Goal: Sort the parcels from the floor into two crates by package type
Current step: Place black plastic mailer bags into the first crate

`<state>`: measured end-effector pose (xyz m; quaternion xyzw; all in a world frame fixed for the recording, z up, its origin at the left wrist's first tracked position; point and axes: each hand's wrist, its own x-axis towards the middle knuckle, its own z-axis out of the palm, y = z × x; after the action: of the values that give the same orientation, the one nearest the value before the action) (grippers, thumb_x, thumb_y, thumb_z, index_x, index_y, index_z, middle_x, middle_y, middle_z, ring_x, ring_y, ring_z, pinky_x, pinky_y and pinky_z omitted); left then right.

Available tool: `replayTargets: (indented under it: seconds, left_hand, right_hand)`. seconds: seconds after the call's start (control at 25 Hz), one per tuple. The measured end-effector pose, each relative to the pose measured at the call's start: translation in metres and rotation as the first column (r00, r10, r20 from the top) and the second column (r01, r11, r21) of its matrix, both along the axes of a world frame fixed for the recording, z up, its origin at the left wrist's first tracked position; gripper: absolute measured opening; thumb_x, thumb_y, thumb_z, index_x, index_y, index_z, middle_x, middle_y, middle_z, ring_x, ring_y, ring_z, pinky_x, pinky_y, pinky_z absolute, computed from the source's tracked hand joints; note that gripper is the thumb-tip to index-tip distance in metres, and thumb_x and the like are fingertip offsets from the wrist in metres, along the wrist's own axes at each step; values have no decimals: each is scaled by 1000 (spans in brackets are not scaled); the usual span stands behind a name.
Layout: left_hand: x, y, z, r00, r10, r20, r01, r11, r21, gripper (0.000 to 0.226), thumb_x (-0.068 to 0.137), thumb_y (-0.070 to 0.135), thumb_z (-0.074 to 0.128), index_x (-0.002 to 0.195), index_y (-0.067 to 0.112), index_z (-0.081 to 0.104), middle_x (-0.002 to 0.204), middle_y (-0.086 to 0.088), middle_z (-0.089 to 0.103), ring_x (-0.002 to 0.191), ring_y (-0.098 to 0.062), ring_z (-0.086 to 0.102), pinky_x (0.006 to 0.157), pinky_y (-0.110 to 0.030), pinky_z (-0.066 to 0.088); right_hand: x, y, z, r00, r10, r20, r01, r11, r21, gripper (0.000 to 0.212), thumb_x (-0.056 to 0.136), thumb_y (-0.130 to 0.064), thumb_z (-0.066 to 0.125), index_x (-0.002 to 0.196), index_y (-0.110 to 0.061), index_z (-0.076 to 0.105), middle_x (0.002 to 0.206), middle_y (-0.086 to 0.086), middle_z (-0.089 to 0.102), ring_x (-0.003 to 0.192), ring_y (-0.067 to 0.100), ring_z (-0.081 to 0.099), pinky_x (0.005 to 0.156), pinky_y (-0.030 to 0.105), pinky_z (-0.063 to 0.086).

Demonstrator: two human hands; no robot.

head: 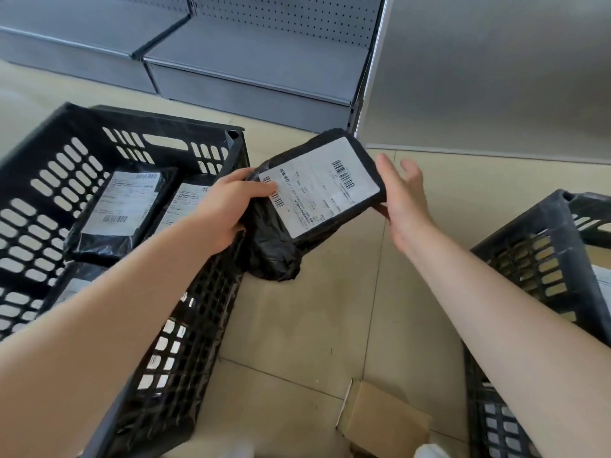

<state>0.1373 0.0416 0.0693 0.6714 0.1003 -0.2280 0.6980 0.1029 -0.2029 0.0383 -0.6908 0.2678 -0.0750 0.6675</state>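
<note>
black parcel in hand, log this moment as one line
left hand grips black parcel | right hand open beside it | left crate holds black parcels

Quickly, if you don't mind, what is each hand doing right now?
Left hand: grips the black bagged parcel at its left end.
Right hand: open, fingers straight, at the parcel's right edge.
</note>
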Motion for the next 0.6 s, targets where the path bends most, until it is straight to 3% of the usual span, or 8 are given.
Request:
replayTargets:
  seconds: [0.08, 0.16, 0.24, 0.32, 0.44, 0.52, 0.6]
  left_hand:
    - [7, 9, 9, 996, -79, 49, 76, 995, 60, 29, 91, 5, 65, 114, 22, 66, 93, -2, 79, 85, -19, 76, 70, -31, 61]
    - [12, 12, 12, 974, -212, 84, 193, 962, 191, 35, 89, 5, 68, 119, 23, 64, 100, -4, 77, 85, -18, 76, 65, -30, 61]
    - [15, 10, 12, 933, -351, 75, 318, 905, 283, 40, 87, 4, 70, 121, 22, 61, 110, -6, 72, 90, -23, 75, 72, -36, 62]
    - [16, 7, 11, 880, -473, 49, 433, 840, 328, 41, 87, 3, 71, 121, 22, 58, 113, -4, 69, 93, -26, 74, 77, -41, 62]
    - [13, 6, 6, 839, -541, 61, 488, 796, 357, 49, 88, 8, 72, 129, 27, 53, 122, 2, 65, 97, -19, 71, 77, -32, 61]
    - [11, 6, -4, 857, -499, 128, 408, 809, 423, 59, 89, 20, 72, 140, 33, 45, 138, 7, 56, 106, -7, 64, 82, -20, 52]
    - [10, 3, -16, 923, -350, 161, 256, 870, 421, 69, 91, 32, 70, 149, 35, 34, 150, 7, 43, 127, -9, 50, 96, -23, 40]
  right_hand:
    - [3, -2, 5, 991, 134, 7, -124, 935, -332, 79, 87, -57, 66, 152, -29, 31, 150, 0, 46, 136, 16, 44, 111, 34, 35]
    - [5, -4, 9, 922, 377, -90, -363, 759, -540, 74, 84, -56, 70, 148, -31, 41, 151, -3, 45, 137, 14, 42, 111, 31, 33]
    - [4, 1, 14, 789, 554, -266, -599, 599, -531, 70, 83, -53, 73, 144, -32, 48, 146, -4, 52, 132, 14, 49, 110, 32, 39]
    - [0, 8, 13, 665, 631, -400, -745, 524, -412, 56, 85, -45, 75, 136, -26, 58, 131, -3, 64, 117, 15, 63, 101, 31, 50]
    - [-9, 10, 8, 606, 667, -433, -794, 536, -285, 36, 88, -39, 74, 116, -19, 68, 106, -2, 74, 94, 13, 72, 80, 22, 57]
    - [-13, 6, 3, 663, 635, -396, -740, 635, -221, 33, 89, -39, 72, 114, -17, 66, 104, 0, 75, 92, 16, 73, 80, 28, 59]
    - [-15, -1, -4, 732, 581, -356, -655, 744, -134, 31, 92, -36, 69, 114, -15, 64, 105, 4, 76, 95, 20, 74, 84, 35, 60]
